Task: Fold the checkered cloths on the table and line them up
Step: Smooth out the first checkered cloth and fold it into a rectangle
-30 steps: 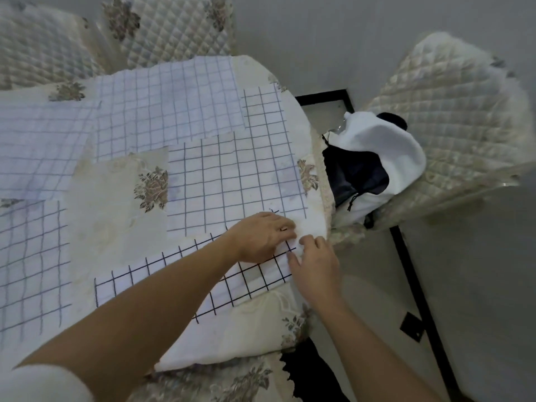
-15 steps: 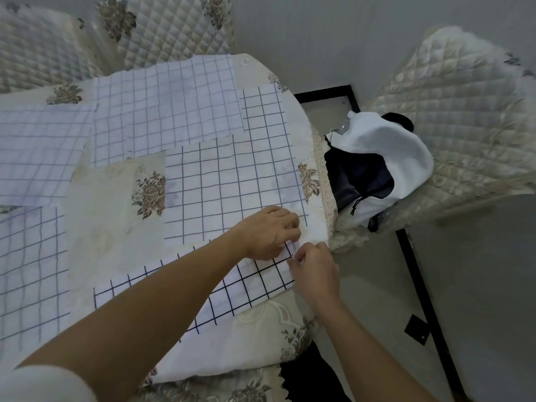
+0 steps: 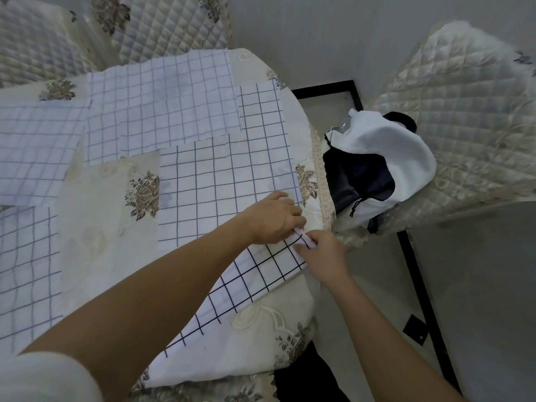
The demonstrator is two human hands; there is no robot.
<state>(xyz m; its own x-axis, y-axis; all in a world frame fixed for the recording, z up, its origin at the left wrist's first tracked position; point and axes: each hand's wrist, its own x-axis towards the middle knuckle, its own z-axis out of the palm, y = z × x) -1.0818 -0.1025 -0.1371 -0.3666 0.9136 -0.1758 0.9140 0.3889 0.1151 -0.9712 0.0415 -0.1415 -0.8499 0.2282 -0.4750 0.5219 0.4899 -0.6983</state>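
1. A cream tablecloth (image 3: 95,227), embroidered with swirls and brown rose motifs (image 3: 143,195), has a lace-trimmed edge (image 3: 320,181) hanging at its right side
2. A far-left chair (image 3: 34,44) and a second chair (image 3: 168,27), both in quilted cream covers, stand beyond its far side
3. A third chair (image 3: 464,111), quilted alike, stands to the right
4. A white fleece jacket (image 3: 385,149) with dark navy lining lies on the third chair
5. The grey floor (image 3: 478,271) carries a black strip (image 3: 417,274), with a small black square plate (image 3: 415,329) just beside it
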